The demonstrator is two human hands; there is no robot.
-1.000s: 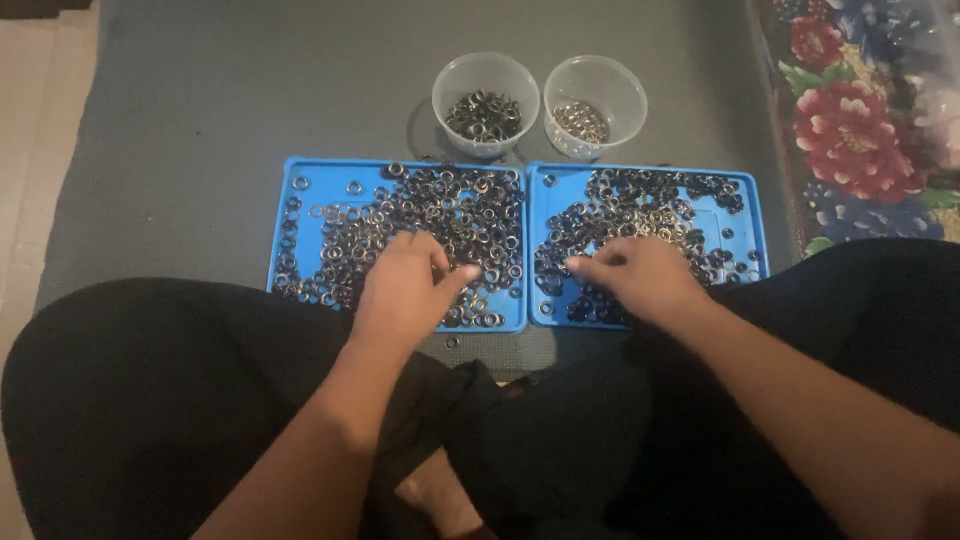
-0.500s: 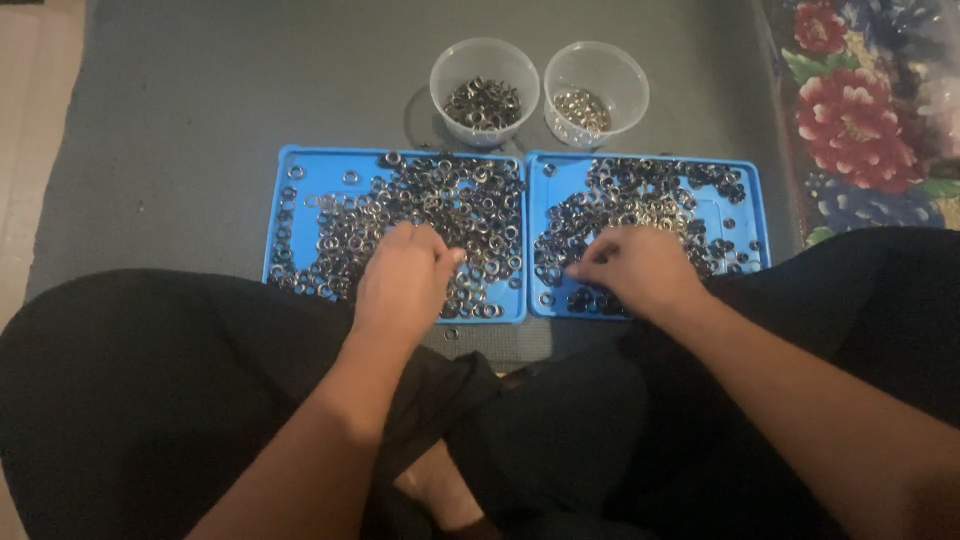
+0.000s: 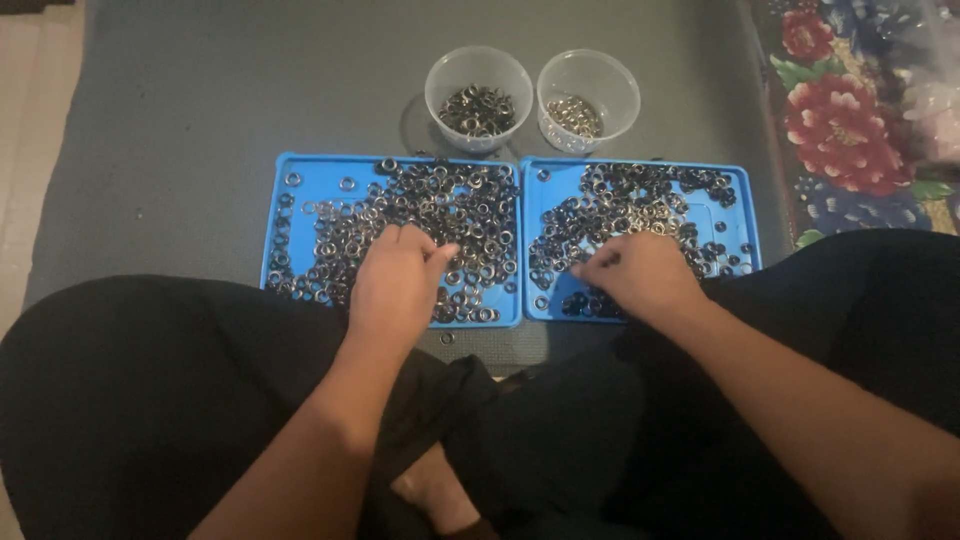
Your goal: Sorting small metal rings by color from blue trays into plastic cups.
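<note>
Two blue trays lie side by side on a grey mat. The left tray and the right tray are both strewn with several small metal rings, dark and silvery. My left hand rests on the rings of the left tray, fingers curled and pinched together near its middle. My right hand lies on the near part of the right tray, fingertips pinched among the rings. What the fingertips hold is too small to see.
Beyond the trays stand two clear plastic cups: the left cup holds dark rings, the right cup silvery ones. A floral cloth lies at the right. My crossed legs in black border the trays' near edges.
Both hands have stayed on their trays with only small finger shifts; the camera view has tilted slightly.
</note>
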